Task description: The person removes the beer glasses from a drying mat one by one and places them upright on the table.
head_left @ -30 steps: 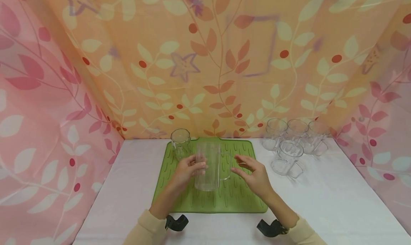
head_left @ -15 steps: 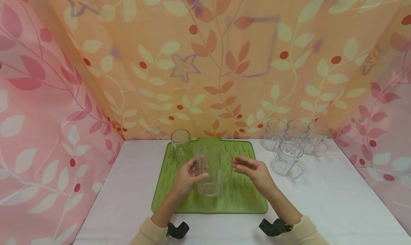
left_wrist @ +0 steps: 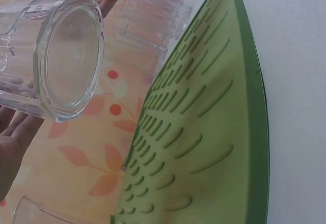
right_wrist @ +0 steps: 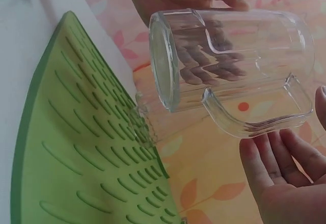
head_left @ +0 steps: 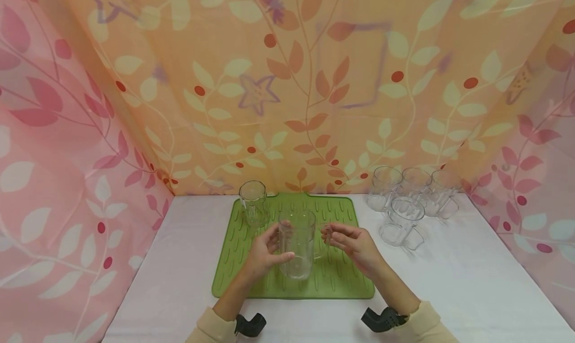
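Note:
A clear glass mug [head_left: 298, 250] hangs upright above a green draining mat [head_left: 343, 278]. My left hand [head_left: 265, 253] grips the mug's left side, thumb in front and fingers behind the wall. On the other side, my right hand [head_left: 361, 250] is at the handle [right_wrist: 254, 128]. In the right wrist view its fingertips reach the handle's outer edge, while the thumb stands apart from the glass. The left wrist view shows the mug's thick round base [left_wrist: 74, 56], raised off the mat.
A second glass mug [head_left: 253, 205] stands on the mat's back left corner. Several more clear mugs [head_left: 406, 218] are grouped at the back right of the white table [head_left: 449, 283]. Patterned cloth [head_left: 296, 148] hangs along the back and both sides.
The mug has come slightly right and nearer to me, its rim tipping into view. My right fingers, earlier apart from the handle, are now at it.

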`<act>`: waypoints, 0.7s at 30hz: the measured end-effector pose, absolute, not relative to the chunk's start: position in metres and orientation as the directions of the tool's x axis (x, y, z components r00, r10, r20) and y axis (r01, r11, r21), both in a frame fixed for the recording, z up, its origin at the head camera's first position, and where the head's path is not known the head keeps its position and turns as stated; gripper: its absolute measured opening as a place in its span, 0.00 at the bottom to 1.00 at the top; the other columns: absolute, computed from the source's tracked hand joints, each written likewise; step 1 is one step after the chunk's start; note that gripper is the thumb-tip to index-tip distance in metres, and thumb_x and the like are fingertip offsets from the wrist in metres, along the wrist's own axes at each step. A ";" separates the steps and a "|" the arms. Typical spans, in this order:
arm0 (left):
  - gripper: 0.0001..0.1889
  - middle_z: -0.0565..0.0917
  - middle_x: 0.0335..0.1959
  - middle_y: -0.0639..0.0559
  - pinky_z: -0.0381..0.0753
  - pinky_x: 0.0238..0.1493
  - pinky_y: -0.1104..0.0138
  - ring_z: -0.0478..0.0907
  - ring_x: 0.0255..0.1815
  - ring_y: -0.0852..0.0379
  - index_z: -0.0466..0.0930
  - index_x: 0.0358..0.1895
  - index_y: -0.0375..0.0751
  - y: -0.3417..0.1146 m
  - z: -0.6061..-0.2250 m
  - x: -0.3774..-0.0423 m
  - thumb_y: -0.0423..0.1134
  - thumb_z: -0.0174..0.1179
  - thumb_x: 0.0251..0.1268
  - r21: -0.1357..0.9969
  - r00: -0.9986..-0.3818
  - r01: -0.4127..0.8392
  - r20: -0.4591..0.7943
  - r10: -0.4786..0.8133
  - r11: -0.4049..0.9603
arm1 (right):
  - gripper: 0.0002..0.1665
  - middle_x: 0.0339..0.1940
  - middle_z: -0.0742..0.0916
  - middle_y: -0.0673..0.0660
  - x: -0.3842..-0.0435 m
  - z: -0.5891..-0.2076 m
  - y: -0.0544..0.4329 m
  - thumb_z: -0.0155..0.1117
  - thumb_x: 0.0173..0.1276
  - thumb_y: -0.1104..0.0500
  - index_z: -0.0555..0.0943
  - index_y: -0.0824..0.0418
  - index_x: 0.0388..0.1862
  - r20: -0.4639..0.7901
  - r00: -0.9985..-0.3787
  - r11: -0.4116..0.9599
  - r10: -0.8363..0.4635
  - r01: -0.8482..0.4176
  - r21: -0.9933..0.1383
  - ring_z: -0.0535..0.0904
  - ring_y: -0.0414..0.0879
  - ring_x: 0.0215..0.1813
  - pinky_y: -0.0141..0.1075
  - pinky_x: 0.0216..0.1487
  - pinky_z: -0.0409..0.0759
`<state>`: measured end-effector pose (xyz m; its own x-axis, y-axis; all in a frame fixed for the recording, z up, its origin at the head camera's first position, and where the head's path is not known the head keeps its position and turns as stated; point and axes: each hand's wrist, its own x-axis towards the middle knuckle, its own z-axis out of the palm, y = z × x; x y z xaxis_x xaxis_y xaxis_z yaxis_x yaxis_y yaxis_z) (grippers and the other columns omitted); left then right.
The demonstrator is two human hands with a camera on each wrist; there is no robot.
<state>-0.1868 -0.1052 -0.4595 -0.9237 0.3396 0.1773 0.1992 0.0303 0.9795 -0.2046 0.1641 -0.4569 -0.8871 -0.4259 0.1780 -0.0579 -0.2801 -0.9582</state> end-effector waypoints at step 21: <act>0.36 0.74 0.64 0.32 0.77 0.60 0.74 0.75 0.65 0.44 0.64 0.68 0.30 -0.104 -0.463 -0.187 0.29 0.69 0.54 0.961 -0.889 0.278 0.257 0.378 -0.001 | 0.17 0.39 0.90 0.45 -0.201 -0.455 0.159 0.61 0.68 0.67 0.79 0.78 0.52 0.205 -0.904 -0.140 -0.376 -0.163 -0.977 0.88 0.38 0.43 0.31 0.49 0.85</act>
<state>-0.1871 -0.1045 -0.4625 -0.8892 0.3782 0.2574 0.2777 -0.0010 0.9607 -0.2009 0.1588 -0.4546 -0.9036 -0.3762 0.2048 -0.1632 -0.1397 -0.9767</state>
